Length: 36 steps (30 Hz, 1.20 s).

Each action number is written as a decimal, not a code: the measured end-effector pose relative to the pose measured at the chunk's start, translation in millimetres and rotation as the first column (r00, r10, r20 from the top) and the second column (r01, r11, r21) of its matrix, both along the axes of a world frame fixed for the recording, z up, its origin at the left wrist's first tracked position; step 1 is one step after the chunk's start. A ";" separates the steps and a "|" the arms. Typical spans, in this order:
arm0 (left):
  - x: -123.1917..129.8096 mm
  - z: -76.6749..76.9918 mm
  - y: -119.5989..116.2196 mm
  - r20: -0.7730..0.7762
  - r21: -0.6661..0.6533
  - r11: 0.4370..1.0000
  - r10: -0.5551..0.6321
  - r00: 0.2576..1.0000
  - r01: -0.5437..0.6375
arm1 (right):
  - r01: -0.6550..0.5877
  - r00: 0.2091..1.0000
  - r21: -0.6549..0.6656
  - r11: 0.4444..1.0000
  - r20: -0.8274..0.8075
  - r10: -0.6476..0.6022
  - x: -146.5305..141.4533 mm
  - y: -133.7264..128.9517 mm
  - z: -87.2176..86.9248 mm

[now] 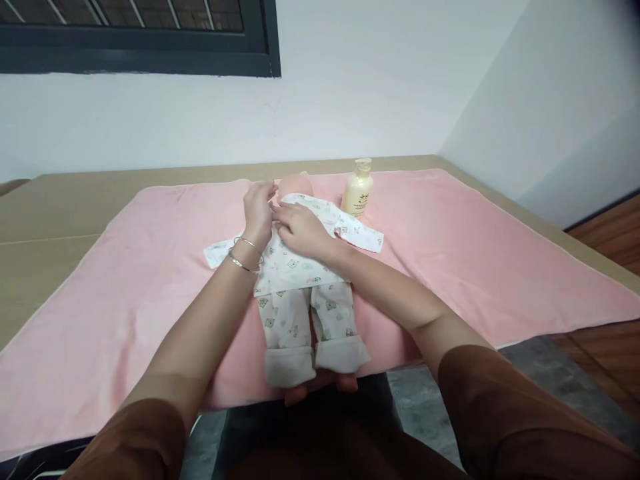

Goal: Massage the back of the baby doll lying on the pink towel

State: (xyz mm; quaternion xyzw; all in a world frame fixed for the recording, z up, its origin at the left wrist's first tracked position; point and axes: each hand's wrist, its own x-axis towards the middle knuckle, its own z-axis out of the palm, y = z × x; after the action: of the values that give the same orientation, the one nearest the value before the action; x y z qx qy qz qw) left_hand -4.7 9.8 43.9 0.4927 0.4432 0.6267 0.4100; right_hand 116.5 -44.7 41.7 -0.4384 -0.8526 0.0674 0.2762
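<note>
A baby doll (296, 185) lies lengthwise in front of me, its feet toward my body. It wears a white printed long-sleeved top (295, 272) and matching trousers (333, 313) with turned-up cuffs. My left hand (259, 205), below two bangles on the wrist, is raised beside the doll's head at its left shoulder area, fingers outstretched and bent over. My right hand (301, 228) lies across the upper part of the top, with its fingers extended toward my left hand. The fingertips of both hands meet near the neckline; whether they pinch any cloth there is hidden. The doll's face cannot be seen.
A pink blanket (165, 287) covers much of the wooden table (65, 207) and hangs over its front edge. A pale yellow lotion bottle (357, 190) stands by the doll's head, to the right. Behind the table is a white wall with a dark-framed window (265, 47).
</note>
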 end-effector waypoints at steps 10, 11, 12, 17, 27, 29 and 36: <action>2.8 -50.2 8.3 -0.480 0.093 0.995 0.061 0.875 -0.018 | 0.340 0.937 -0.192 0.921 0.155 -0.313 34.7 29.0 -1.7; 2.2 -51.1 8.9 -0.508 0.094 0.995 0.070 0.858 -0.025 | 0.393 0.914 -0.170 0.904 0.176 -0.364 29.7 24.6 -3.2; 1.8 -51.7 9.3 -0.527 0.092 0.995 0.074 0.847 -0.029 | 0.423 0.897 -0.137 0.896 0.201 -0.393 23.2 18.8 -4.4; 1.9 -51.0 8.2 -0.536 0.067 0.997 0.056 0.843 -0.023 | 0.218 0.948 -0.041 0.975 0.245 -0.201 6.4 4.4 -5.0; 1.9 -56.1 12.0 -0.532 0.072 0.997 0.066 0.844 -0.033 | 0.428 0.888 -0.163 0.889 0.257 -0.381 5.6 -1.8 -2.8; 0.3 -57.2 12.9 -0.529 0.064 0.998 0.054 0.847 -0.023 | 0.347 0.910 -0.108 0.932 0.279 -0.306 -1.9 -10.5 -2.5; 1.2 -53.9 11.8 -0.592 0.102 0.995 0.046 0.805 0.018 | 0.345 0.935 -0.178 0.922 0.146 -0.322 26.9 23.0 -2.2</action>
State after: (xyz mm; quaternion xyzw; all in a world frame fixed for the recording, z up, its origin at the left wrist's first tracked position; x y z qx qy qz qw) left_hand -3.4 21.5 -10.0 0.6810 0.5199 0.4662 0.2205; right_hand 143.4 -21.8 39.5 -0.6061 -0.7685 0.0797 0.1889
